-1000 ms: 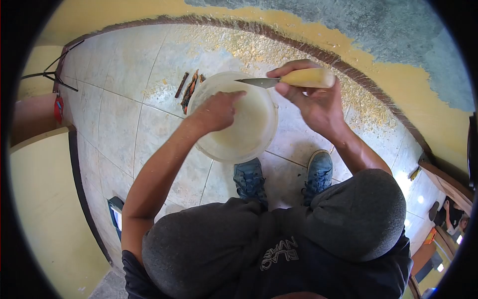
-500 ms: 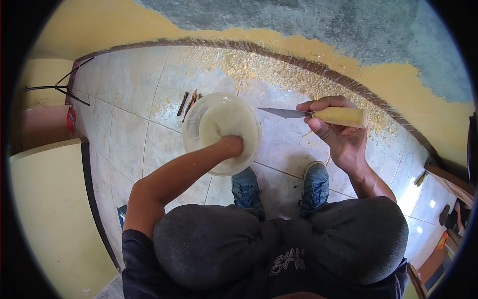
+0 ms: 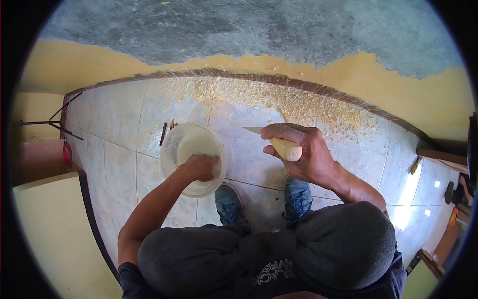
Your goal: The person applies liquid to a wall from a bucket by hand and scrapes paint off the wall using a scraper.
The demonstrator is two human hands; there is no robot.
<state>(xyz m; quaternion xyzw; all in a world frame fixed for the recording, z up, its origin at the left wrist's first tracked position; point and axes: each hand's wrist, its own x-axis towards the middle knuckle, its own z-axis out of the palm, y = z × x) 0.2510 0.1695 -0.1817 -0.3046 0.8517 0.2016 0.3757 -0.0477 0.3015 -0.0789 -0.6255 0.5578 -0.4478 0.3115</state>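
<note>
"Knife [image 3: 286,148] turned since the earlier frame: handle butt now angled back toward the wearer, right hand [image 3: 314,155] wrapped over it from above. Left hand [image 3: 200,168] shifted too, now nearer the container's right side."

"Grip status?"

"Right: grasping the knife by its pale handle, blade pointing left, clear of the container. Left: inside the translucent container [image 3: 170,153], fingers partly curled. Cannot tell whether they hold anything."

"Container's position?"

"On the tiled floor [image 3: 122,172], left of the knife, just ahead of the shoes [image 3: 229,204]. Dark sticks [image 3: 163,134] lie beside it."

"Progress, judging by the wall?"

"Broad grey area [image 3: 199,35] exposed higher up, edge ragged. Yellow coating [image 3: 403,94] remains along the lower band, above the brown baseboard [image 3: 318,88]. Pale flakes [image 3: 318,112] thick along the wall's foot, ungathered. My reading: upper part largely bared, lower band mostly intact."

"And the container's contents?"

"Pale, partly hidden by the left hand. How far along that is, cannot tell."
</note>
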